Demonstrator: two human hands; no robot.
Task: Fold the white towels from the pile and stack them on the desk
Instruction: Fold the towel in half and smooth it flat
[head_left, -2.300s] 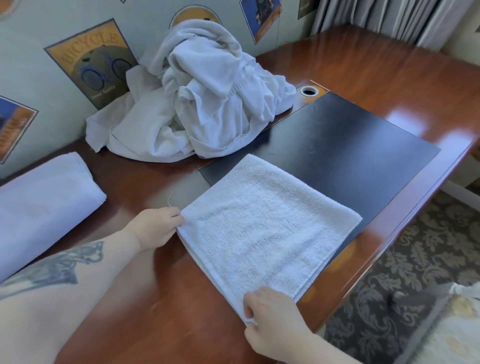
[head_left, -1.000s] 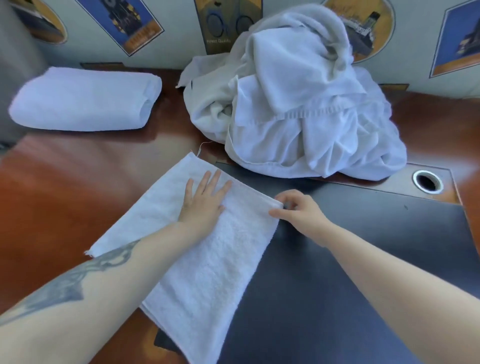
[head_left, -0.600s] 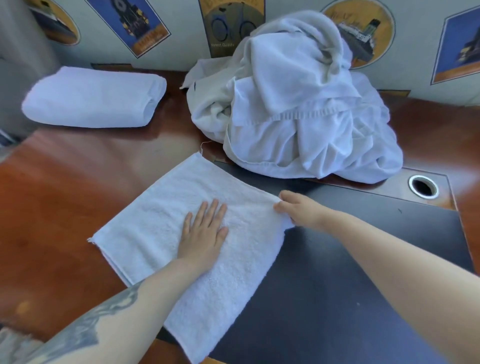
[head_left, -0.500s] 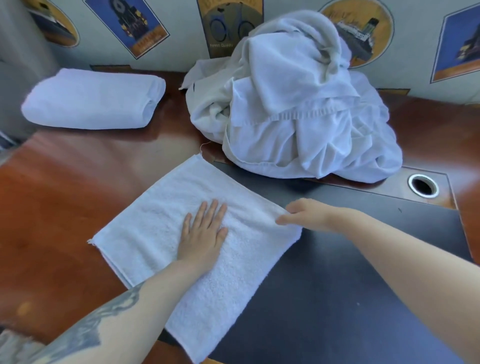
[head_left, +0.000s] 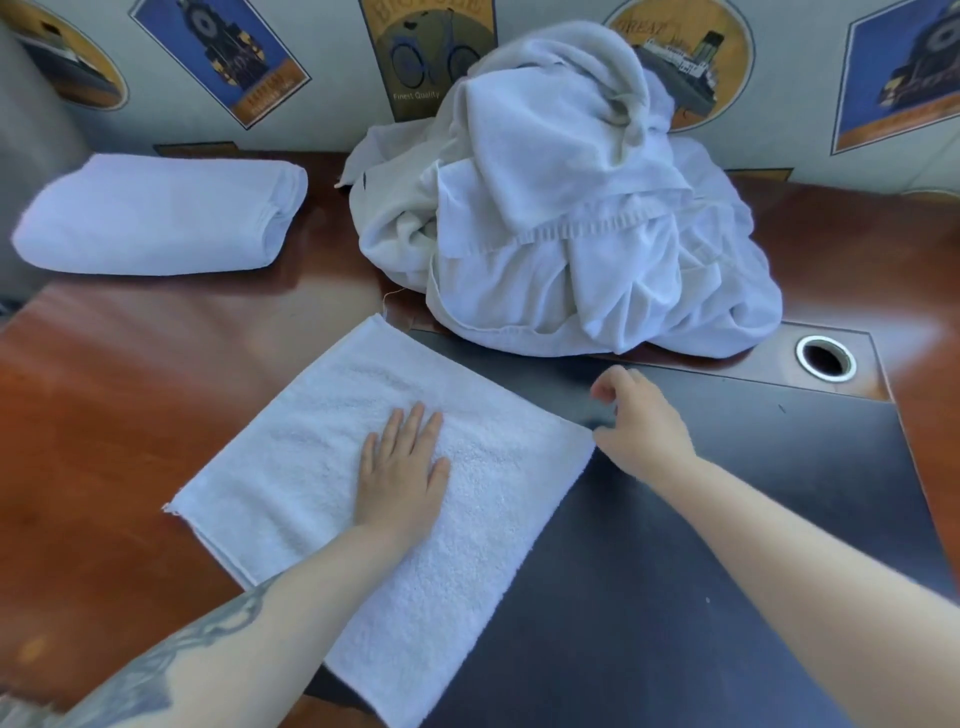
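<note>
towels (head_left: 395, 467): white | desk (head_left: 104, 395): reddish-brown wood | mat (head_left: 727, 519): black | wallpaper (head_left: 322, 124): pale, blue and yellow poster prints

This looks like a hotel or guest room rather than a workplace. A glossy reddish-brown wooden tabletop (head_left: 130, 395) carries an inset black writing pad (head_left: 727, 519) and a round metal-rimmed cable hole (head_left: 825, 358), as a room's writing desk would. Behind it, pale wallpaper (head_left: 322, 124) is printed with vintage poster motifs: a bicycle (head_left: 431, 57), a steamship (head_left: 691, 62), locomotives. A heap of crumpled white towels (head_left: 561, 218) and a neatly folded white towel (head_left: 156, 213) suggest housekeeping linen.
</note>
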